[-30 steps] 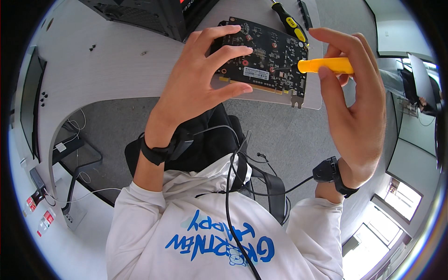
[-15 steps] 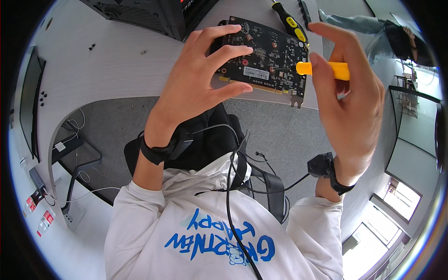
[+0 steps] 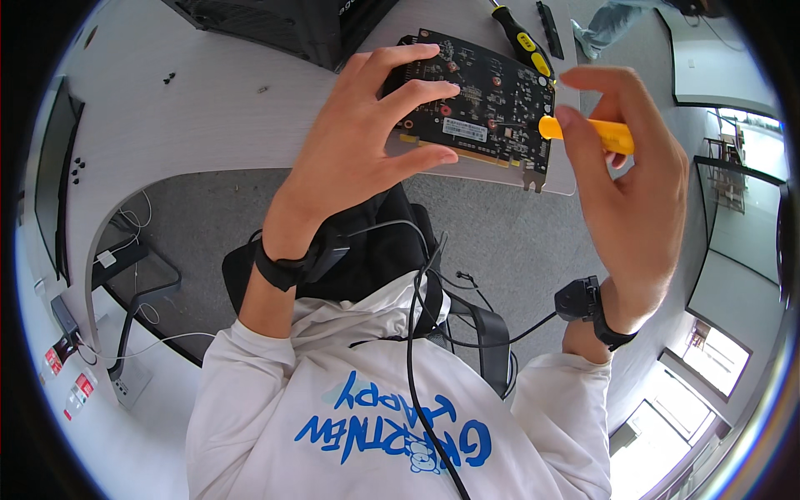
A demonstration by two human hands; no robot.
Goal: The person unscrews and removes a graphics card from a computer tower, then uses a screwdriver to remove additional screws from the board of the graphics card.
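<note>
The black circuit board [image 3: 483,108] with its row of gold contacts along the lower edge sits up in front of me, above the near edge of the pale grey table [image 3: 208,125], and I have it gripped at its left end. My left hand [image 3: 358,158] wraps that end: the thumb presses in under the lower edge while the other fingers [image 3: 417,87] fan out across the top face, so the board is pinched between them. My right hand [image 3: 633,200] holds a small screwdriver with an orange handle [image 3: 587,133]; the thumb and forefinger are closed on the handle and the other fingers curl loosely behind it. Its dark shaft points left and its tip meets the board near the right edge, just beside the metal bracket end; the exact spot it touches is too small for me to tell. On the table beyond the board lies a second screwdriver with a yellow and black handle [image 3: 525,46], apart from both hands. A black computer case [image 3: 275,25] stands at the far side of the table, well to the left of that screwdriver. A few tiny dark screws [image 3: 169,78] are scattered on the table's left part.
</note>
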